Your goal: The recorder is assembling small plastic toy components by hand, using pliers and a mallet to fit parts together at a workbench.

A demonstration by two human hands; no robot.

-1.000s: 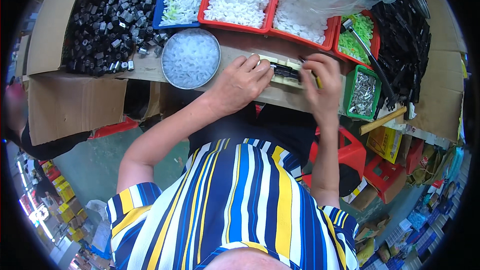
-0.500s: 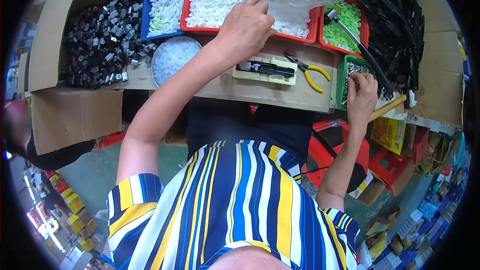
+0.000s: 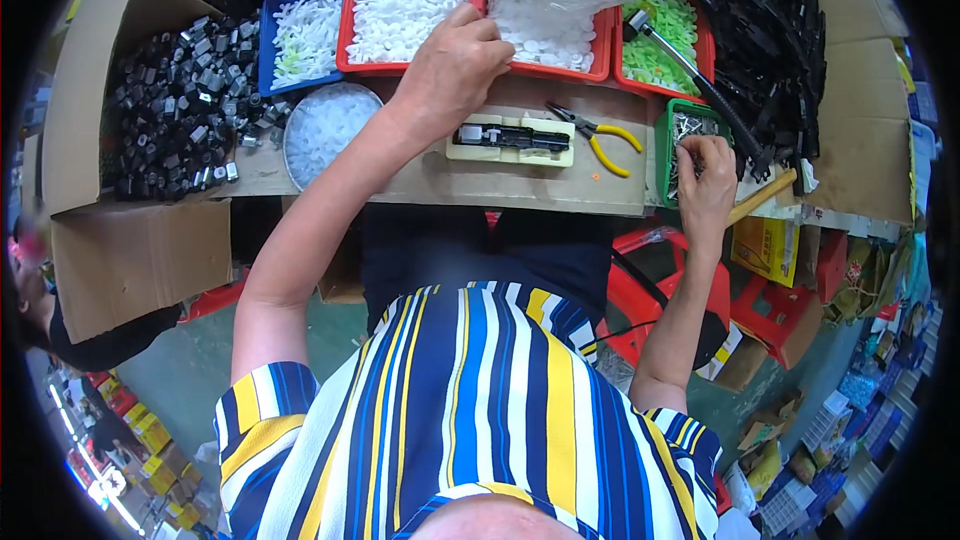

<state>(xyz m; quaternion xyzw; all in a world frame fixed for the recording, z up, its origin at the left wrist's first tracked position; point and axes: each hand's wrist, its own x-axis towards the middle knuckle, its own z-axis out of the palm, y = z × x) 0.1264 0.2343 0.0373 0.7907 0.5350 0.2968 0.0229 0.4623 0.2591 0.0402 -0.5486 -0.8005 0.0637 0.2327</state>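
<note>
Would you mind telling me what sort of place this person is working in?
Probably a small-parts assembly bench in a workshop. Red bins of white plastic pieces, a cardboard box of black parts, and yellow-handled pliers beside a cream jig point that way.

yellow carton (image 3: 765, 245) under bench (right side)

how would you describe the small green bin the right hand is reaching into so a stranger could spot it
On the cardboard-topped bench, look right of the yellow-handled pliers, below the red tray of green plastic pieces. The small green bin sits at the bench's front edge under the right hand; it alone holds tiny silvery metal parts.
</note>
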